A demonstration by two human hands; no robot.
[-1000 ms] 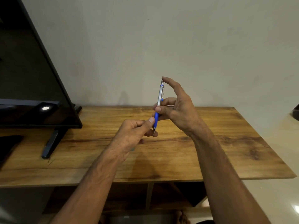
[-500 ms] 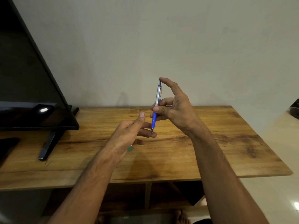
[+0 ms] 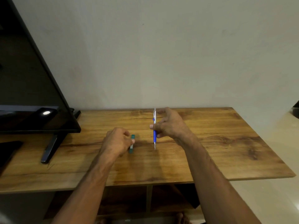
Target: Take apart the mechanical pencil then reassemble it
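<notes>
The desk (image 3: 210, 143) carries a dark monitor (image 3: 32, 94) well off to the far side of my left hand, and both hands have come down from chest height to just above the wood since a second ago. My right hand (image 3: 169, 125) still grasps the mechanical pencil (image 3: 154, 126) upright by its blue grip, index finger near the cap, tip pointing down close to the desk. My left hand (image 3: 118, 141), which a second ago pinched at the pencil's tip, has moved away and is now clenched on a small green piece (image 3: 132, 143) lying on the desk just beside the pencil. I cannot tell what that piece is; I judge it a lead case or a removed part. The pencil appears whole, so I judge disassembly barely begun.
</notes>
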